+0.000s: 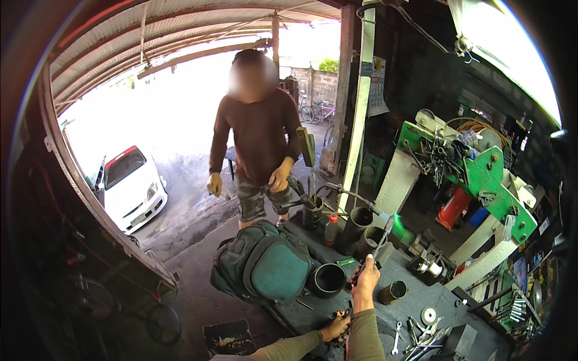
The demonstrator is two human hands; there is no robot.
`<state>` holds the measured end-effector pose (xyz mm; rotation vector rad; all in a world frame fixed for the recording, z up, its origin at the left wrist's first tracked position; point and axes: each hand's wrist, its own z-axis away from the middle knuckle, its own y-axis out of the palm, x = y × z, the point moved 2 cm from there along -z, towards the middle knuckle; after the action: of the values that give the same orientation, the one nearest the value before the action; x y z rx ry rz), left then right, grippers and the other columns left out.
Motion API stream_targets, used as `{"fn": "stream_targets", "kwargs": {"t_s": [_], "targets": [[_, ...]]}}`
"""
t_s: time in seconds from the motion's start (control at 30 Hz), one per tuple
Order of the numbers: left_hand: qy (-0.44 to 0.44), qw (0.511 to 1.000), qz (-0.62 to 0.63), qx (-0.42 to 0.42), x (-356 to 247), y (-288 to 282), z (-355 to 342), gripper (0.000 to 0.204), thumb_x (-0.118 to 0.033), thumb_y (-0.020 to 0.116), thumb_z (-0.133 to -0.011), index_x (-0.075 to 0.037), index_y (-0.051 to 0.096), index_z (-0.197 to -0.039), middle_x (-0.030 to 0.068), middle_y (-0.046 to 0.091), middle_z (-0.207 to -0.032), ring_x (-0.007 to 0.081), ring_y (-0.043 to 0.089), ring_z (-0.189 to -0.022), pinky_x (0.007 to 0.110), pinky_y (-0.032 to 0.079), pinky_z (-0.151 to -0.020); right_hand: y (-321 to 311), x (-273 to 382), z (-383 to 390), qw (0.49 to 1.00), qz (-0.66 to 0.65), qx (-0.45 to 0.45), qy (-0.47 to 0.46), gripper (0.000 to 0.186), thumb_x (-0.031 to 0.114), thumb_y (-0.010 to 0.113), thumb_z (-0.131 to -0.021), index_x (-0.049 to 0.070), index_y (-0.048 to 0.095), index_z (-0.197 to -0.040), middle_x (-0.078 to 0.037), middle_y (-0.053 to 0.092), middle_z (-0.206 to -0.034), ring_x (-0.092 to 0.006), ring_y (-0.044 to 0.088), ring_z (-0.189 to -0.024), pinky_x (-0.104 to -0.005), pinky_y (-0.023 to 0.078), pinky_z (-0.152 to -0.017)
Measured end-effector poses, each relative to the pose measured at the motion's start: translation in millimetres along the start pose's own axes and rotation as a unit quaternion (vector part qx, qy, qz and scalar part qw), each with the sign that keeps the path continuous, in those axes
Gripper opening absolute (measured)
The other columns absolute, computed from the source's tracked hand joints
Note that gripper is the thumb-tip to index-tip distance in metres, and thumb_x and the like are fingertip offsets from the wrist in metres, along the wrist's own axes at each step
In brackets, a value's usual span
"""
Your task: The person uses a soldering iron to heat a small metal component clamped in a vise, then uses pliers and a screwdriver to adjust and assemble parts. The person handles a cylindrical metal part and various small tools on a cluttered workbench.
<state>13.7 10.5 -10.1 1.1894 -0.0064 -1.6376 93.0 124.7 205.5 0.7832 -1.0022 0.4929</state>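
My right hand is closed around the dark lower end of a slim metal tool, raised over the workbench. Its exact kind is unclear; a green glow shows beside its upper end. Lower down, my left hand is closed near the bench edge, around something dark that I cannot make out. A wide dark metal pipe ring lies to the left of my right hand. On that hand's right stands a short pipe piece. A torch-like metal tube extends over upright pipes behind the hands.
A green and black backpack sits on the bench's left. Pliers and wrenches lie at the right front. A red-capped bottle stands among pipe holders. Beyond the bench stands a person. A green and white machine frame rises at right.
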Motion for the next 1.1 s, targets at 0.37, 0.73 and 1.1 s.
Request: {"fn": "stream_targets", "kwargs": {"t_s": [0.37,0.73,1.1], "targets": [[0.009,1.000,0.006,0.013,0,-9,1,0.041,-0.046,0.041,-0.112,-0.014,0.044,-0.087,-0.0025,0.041,-0.063,0.0135,0.051,-0.050,0.029,0.042,-0.041,7,1,5,1.000,-0.013,0.005,-0.006,0.040,0.045,0.058,-0.106,0.006,0.056,-0.096,-0.003,0.052,-0.064,-0.0155,0.047,-0.043,-0.0308,0.036,-0.039],[-0.009,0.999,-0.034,-0.033,-13,5,11,0.043,-0.051,0.040,-0.111,-0.015,0.044,-0.089,-0.0016,0.043,-0.064,0.0147,0.054,-0.052,0.029,0.043,-0.042,2,1,3,1.000,-0.012,0.007,-0.008,0.040,0.044,0.057,-0.106,0.006,0.056,-0.096,-0.003,0.051,-0.064,-0.0154,0.046,-0.043,-0.0311,0.036,-0.039],[-0.015,0.999,-0.013,-0.037,-17,11,18,0.041,-0.048,0.041,-0.111,-0.017,0.041,-0.086,-0.0026,0.040,-0.062,0.0142,0.050,-0.049,0.029,0.039,-0.040,-1,-2,-2,1.000,-0.012,0.009,-0.011,0.038,0.044,0.057,-0.106,0.007,0.056,-0.094,-0.002,0.050,-0.062,-0.0155,0.046,-0.042,-0.0312,0.036,-0.038]]}}
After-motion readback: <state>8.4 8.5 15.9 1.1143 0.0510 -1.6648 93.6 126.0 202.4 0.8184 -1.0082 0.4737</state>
